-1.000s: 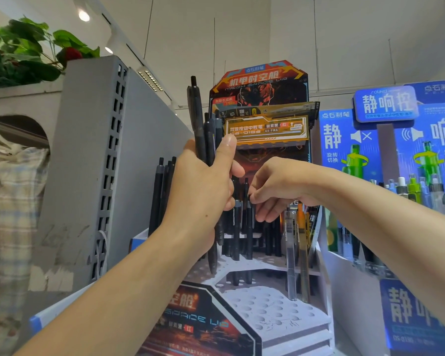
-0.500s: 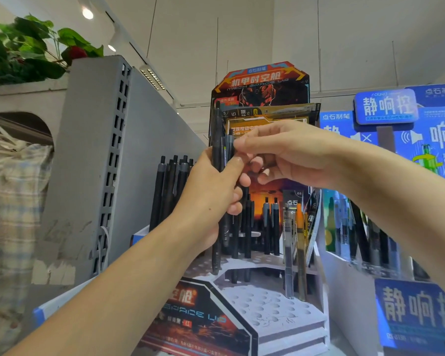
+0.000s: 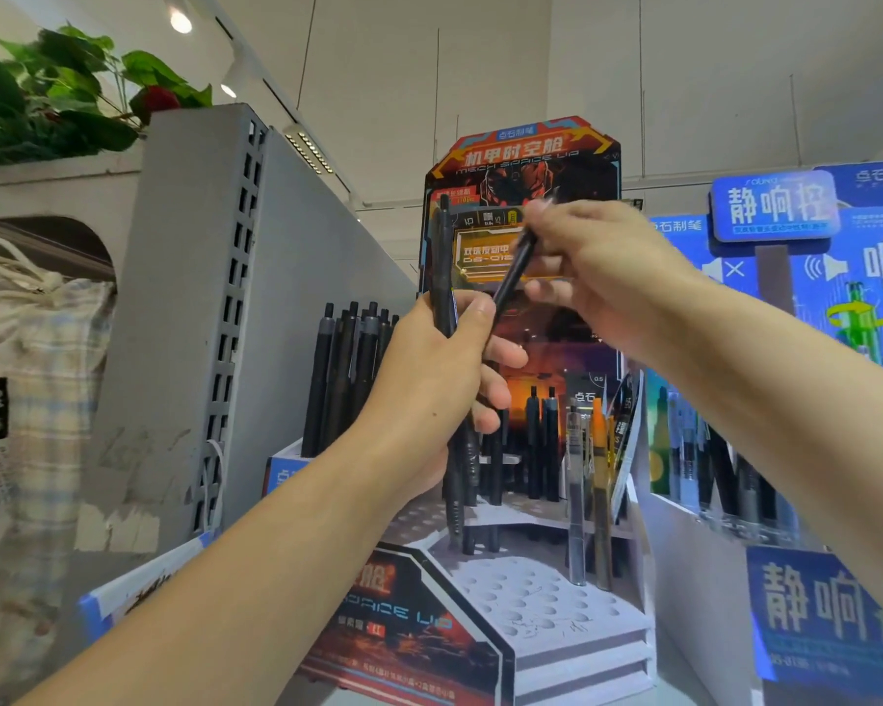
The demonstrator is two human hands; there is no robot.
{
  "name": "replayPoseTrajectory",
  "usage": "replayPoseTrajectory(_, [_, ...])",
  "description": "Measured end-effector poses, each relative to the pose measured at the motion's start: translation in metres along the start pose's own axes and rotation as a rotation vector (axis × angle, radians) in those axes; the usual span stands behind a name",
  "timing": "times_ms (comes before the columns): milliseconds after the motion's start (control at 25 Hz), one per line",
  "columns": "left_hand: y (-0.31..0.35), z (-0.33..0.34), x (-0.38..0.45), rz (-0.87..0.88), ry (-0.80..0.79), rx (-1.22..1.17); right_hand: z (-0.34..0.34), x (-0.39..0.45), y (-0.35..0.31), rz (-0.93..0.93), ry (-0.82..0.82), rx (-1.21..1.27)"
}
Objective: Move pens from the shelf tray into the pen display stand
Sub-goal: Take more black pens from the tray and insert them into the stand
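Shop shelf under white ceiling, grey shelf upright (image 3: 235,318) at 9 o'clock, blue display (image 3: 806,308) at 3 o'clock. Left hand (image 3: 429,394) fisted around a bundle of black pens (image 3: 444,277) held upright; right hand (image 3: 597,272), at 1 o'clock of it, pinches a single black pen (image 3: 513,272) tilted, its lower end touching the left thumb. Pen display stand (image 3: 546,598) directly behind and at 6 o'clock, rear holes holding pens, front holes bare; more black pens stand in a tray (image 3: 286,466) at 9 o'clock of the left hand.

Matt black pens (image 3: 447,277); glossy printed cardboard stand (image 3: 577,649).
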State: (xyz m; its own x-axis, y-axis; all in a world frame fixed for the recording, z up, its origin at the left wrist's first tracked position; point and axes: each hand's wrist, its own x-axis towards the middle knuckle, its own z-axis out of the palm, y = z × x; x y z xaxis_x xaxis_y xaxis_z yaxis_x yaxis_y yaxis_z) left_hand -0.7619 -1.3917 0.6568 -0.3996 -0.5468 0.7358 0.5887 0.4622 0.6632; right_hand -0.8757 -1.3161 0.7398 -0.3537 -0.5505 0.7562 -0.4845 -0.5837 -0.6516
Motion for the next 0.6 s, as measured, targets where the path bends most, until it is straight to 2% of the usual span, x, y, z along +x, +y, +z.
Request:
replayPoseTrajectory(80, [-0.002, -0.001, -0.003, -0.013, 0.034, 0.017, -0.007, 0.007, -0.002, -0.029, 0.17, -0.046])
replayPoseTrajectory(120, [-0.002, -0.002, -0.004, -0.014, 0.056, 0.013, -0.011, 0.009, -0.001, -0.018, 0.196, -0.106])
replayPoseTrajectory(280, [0.005, -0.001, -0.002, 0.033, 0.104, -0.01, -0.013, 0.003, 0.015, 0.178, -0.007, -0.496])
replayPoseTrajectory(400, [0.01, 0.002, -0.002, 0.062, 0.069, -0.047, -0.006, 0.0, 0.025, 0.198, -0.079, -0.723])
replayPoseTrajectory(600, [0.008, 0.003, -0.004, 0.097, 0.045, -0.032, -0.004, -0.003, 0.035, 0.238, -0.161, -0.79])
